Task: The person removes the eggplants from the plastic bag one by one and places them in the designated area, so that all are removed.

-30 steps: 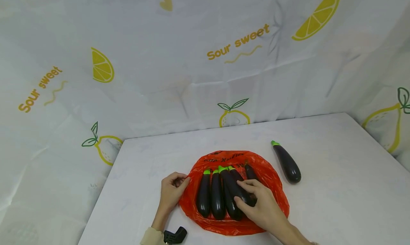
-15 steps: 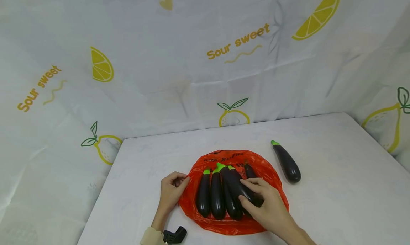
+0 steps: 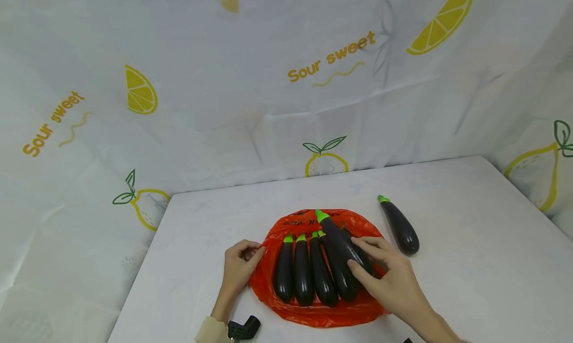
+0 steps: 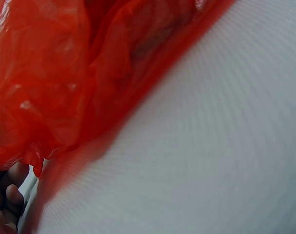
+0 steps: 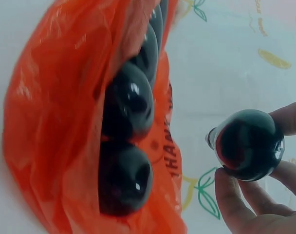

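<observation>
A red plastic bag (image 3: 313,317) lies spread on the white table with its mouth wide. My left hand (image 3: 240,267) pinches the bag's left rim; in the left wrist view its fingers (image 4: 14,195) show below the red plastic (image 4: 41,97). My right hand (image 3: 399,279) holds an eggplant (image 3: 341,239) with a green cap, thumb on one side and fingers on the other. The right wrist view shows this eggplant (image 5: 250,146) raised beside the bag. Several eggplants (image 3: 303,273) lie side by side in the bag, green caps away from me. The held one partly hides those at the right.
Another eggplant (image 3: 401,229) lies on the table (image 3: 483,253) to the right of the bag. Behind the table hangs a white sheet (image 3: 250,104) with lemon prints. A black device (image 3: 244,329) sits at my left wrist.
My right hand has lifted the eggplant off the others and moved it right and away from me, uncovering the ones below. My left hand stays at the bag's rim.
</observation>
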`<state>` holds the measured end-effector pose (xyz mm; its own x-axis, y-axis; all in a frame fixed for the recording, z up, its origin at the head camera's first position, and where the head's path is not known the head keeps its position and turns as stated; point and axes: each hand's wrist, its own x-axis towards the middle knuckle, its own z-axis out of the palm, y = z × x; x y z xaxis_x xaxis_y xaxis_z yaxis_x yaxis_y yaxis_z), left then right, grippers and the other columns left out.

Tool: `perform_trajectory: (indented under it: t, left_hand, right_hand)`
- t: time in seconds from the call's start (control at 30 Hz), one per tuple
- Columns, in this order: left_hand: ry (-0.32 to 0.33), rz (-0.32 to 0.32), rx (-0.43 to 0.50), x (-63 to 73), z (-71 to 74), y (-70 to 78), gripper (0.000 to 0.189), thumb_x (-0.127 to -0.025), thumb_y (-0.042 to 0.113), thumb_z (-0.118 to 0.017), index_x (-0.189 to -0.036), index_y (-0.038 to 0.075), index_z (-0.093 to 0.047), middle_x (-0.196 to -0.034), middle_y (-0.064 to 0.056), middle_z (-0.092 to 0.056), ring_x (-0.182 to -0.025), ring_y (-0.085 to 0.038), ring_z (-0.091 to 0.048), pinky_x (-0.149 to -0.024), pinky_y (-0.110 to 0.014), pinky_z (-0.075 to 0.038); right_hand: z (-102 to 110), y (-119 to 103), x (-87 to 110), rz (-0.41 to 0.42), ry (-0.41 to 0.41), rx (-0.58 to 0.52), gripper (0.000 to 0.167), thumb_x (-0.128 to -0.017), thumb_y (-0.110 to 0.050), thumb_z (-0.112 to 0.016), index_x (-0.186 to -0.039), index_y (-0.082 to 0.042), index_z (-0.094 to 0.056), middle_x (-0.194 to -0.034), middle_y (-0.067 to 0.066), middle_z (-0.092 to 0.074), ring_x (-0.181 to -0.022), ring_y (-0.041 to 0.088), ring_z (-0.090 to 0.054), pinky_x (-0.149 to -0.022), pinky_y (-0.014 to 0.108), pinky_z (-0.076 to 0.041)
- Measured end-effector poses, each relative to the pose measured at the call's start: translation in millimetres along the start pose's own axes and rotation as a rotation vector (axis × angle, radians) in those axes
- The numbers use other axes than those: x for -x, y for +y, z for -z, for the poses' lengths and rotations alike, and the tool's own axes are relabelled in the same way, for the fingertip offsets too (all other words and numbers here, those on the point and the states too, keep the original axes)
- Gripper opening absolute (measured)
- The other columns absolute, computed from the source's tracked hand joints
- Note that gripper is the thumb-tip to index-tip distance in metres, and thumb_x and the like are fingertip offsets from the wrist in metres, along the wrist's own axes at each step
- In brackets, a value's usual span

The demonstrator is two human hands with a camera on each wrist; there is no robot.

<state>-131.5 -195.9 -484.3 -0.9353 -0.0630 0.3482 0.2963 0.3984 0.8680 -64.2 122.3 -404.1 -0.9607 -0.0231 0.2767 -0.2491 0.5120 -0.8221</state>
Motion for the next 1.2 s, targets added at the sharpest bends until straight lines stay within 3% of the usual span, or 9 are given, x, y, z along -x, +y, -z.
perform_trajectory:
  t: [0.17,0.27,0.37,0.5,0.6,0.77,0.9,1.1,1.2]
  left_hand:
    - [0.001,-0.015,0.000,0.9,0.8,7.1,0.009,-0.082,-0.007,-0.075,-0.086,0.001,-0.076,-0.071,-0.015,-0.065,-0.065,-0.002,-0.048,-0.060,-0.017,-0.044]
    - [0.003,-0.008,-0.006,0.7,0.6,7.5,0.010,-0.081,-0.007,-0.076,-0.086,0.002,-0.076,-0.071,-0.014,-0.066,-0.065,-0.002,-0.048,-0.060,-0.016,-0.043]
    - [0.003,-0.012,-0.009,1.1,0.5,7.4,0.007,-0.082,-0.005,-0.076,-0.086,0.001,-0.076,-0.071,-0.014,-0.066,-0.065,-0.002,-0.048,-0.060,-0.016,-0.044]
    - [0.011,-0.001,-0.030,0.2,-1.1,-2.8,0.008,-0.082,-0.005,-0.077,-0.086,0.002,-0.076,-0.071,-0.014,-0.066,-0.066,-0.002,-0.047,-0.061,-0.016,-0.043]
    - [0.016,0.017,-0.045,-0.3,-2.4,-14.4,0.009,-0.082,-0.004,-0.077,-0.086,0.004,-0.077,-0.071,-0.013,-0.066,-0.066,-0.003,-0.047,-0.061,-0.016,-0.043]
    - [0.010,0.017,-0.023,-0.1,-1.6,-23.8,0.010,-0.082,-0.001,-0.079,-0.087,0.008,-0.077,-0.072,-0.010,-0.066,-0.066,-0.004,-0.048,-0.061,-0.017,-0.044]
    - [-0.001,-0.001,0.006,0.1,0.0,-25.4,0.012,-0.082,0.002,-0.080,-0.088,0.011,-0.078,-0.073,-0.007,-0.067,-0.066,-0.005,-0.050,-0.061,-0.017,-0.044]
    - [-0.006,-0.007,0.013,-0.1,0.2,-24.3,0.011,-0.083,0.003,-0.080,-0.088,0.012,-0.078,-0.072,-0.006,-0.067,-0.066,-0.005,-0.050,-0.061,-0.017,-0.045]
    - [0.003,0.008,-0.002,-0.3,-0.9,-24.1,0.011,-0.082,0.000,-0.080,-0.087,0.010,-0.078,-0.072,-0.008,-0.066,-0.066,-0.004,-0.049,-0.061,-0.016,-0.044]
  right_hand:
    - [7.2,11.3,-6.6,0.042,0.055,0.015,0.042,-0.083,-0.006,-0.083,-0.123,-0.004,-0.073,-0.116,0.009,-0.070,-0.100,0.016,-0.067,-0.076,0.027,-0.062]
    - [12.0,18.0,-10.5,0.046,0.087,0.022,0.042,-0.083,-0.005,-0.083,-0.124,-0.004,-0.073,-0.118,0.010,-0.069,-0.105,0.004,-0.061,-0.078,0.029,-0.062]
    - [16.2,24.1,-13.4,0.058,0.114,0.003,0.042,-0.082,-0.002,-0.082,-0.124,-0.002,-0.073,-0.120,0.013,-0.068,-0.106,-0.009,-0.052,-0.081,0.018,-0.059]
    - [22.4,31.6,-17.2,0.066,0.131,-0.012,0.043,-0.083,0.001,-0.080,-0.125,0.000,-0.071,-0.121,0.017,-0.067,-0.103,-0.017,-0.050,-0.081,-0.001,-0.045]
    - [28.2,36.7,-20.9,0.063,0.142,-0.001,0.042,-0.084,0.001,-0.079,-0.125,0.001,-0.071,-0.121,0.019,-0.067,-0.099,-0.019,-0.052,-0.080,-0.003,-0.044]
    - [39.4,45.6,-27.3,0.033,0.167,0.058,0.041,-0.085,-0.001,-0.078,-0.126,0.003,-0.070,-0.121,0.023,-0.065,-0.096,0.009,-0.066,-0.076,0.002,-0.048]
    - [47.8,53.6,-31.0,0.003,0.181,0.107,0.041,-0.087,-0.005,-0.077,-0.127,0.002,-0.069,-0.125,0.025,-0.064,-0.102,0.036,-0.063,-0.076,0.003,-0.049]
    - [59.3,69.2,-36.0,-0.007,0.201,0.104,0.041,-0.089,-0.007,-0.076,-0.128,0.003,-0.068,-0.127,0.027,-0.064,-0.098,-0.018,-0.049,-0.077,-0.006,-0.037]
    - [66.2,78.2,-38.5,-0.024,0.204,0.103,0.041,-0.091,-0.007,-0.074,-0.129,0.004,-0.067,-0.129,0.030,-0.063,-0.098,-0.026,-0.040,-0.077,-0.007,-0.036]
